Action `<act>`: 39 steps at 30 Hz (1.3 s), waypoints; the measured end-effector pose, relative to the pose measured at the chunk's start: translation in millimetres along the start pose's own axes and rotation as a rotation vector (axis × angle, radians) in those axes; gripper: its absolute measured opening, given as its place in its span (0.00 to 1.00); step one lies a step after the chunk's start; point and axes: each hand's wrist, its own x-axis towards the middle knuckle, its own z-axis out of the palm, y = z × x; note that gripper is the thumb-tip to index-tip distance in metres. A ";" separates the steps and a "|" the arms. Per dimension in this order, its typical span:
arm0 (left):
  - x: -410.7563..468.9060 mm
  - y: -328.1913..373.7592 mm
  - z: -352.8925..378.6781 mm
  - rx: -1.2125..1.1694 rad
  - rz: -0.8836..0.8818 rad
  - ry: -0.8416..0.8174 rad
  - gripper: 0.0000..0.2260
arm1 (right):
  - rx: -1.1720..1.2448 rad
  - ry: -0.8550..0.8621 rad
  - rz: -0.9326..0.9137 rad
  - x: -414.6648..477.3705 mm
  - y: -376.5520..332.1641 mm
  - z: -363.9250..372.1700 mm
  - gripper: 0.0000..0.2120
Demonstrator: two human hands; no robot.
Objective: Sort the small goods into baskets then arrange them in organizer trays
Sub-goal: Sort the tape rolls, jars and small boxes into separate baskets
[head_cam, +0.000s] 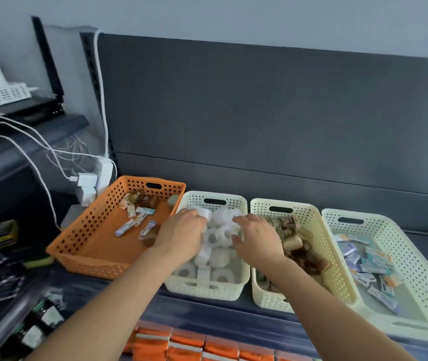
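**Small goods split across four baskets, both hands in the white-roll basket**

Layout: I count four baskets in a row on the dark shelf (pixel 233 311), set against the grey back panel (pixel 259 113). At my far left is the orange basket (pixel 88 265). Three cream baskets follow side by side, close enough that I cannot tell whether their walls touch.

Contents: the orange basket holds a loose mix. Small boxes (pixel 145 211) and a few brown pieces (pixel 134 198) lie toward its far end. The first cream basket (pixel 202 289) is filled with white tape rolls (pixel 220 235). The second cream basket (pixel 335 264) holds brown-patterned rolls (pixel 293 243). The third cream basket (pixel 416 267) holds a heap of boxed goods (pixel 371 267).

Hands: both arms reach over the near edge into the first cream basket. The left hand (pixel 181 234) is over the basket's left side, its fingers curled round one white roll (pixel 206 213) at the far end of the pile. The right hand (pixel 256 237) lies palm down over the right side of the pile, with its fingertips bent toward the rolls. I cannot tell whether it grips anything.

Surroundings: white chargers (pixel 88 179) with cables sit just beyond the orange basket's far left corner. Orange packets (pixel 187 345) lie in rows below the shelf's front edge. Bottles (pixel 49 316) stand at lower left, too blurred for me to read.
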 end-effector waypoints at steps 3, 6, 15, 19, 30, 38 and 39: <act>-2.2 -36.2 -7.2 0.021 -0.057 -0.003 0.10 | 0.017 -0.028 -0.084 24.6 -30.8 10.3 0.17; -1.8 -72.5 -12.0 0.046 -0.119 -0.009 0.08 | 0.061 -0.051 -0.140 50.5 -63.0 22.1 0.16; 22.5 -184.1 4.6 0.111 -0.227 -0.186 0.12 | -0.243 -0.230 -0.308 124.2 -149.4 64.4 0.12; 40.5 -220.2 22.9 0.103 -0.208 -0.169 0.24 | -0.443 -0.430 -0.326 142.0 -165.5 84.2 0.19; 80.8 -248.3 67.2 -0.002 -0.271 -0.182 0.16 | -0.337 -0.549 -0.289 164.1 -166.8 94.6 0.18; 83.9 -242.4 75.3 0.021 -0.276 -0.114 0.12 | -0.046 -0.304 -0.210 162.4 -154.1 94.2 0.14; 82.6 -239.2 74.1 0.002 -0.275 -0.100 0.12 | -0.012 -0.260 -0.209 160.0 -151.8 92.9 0.15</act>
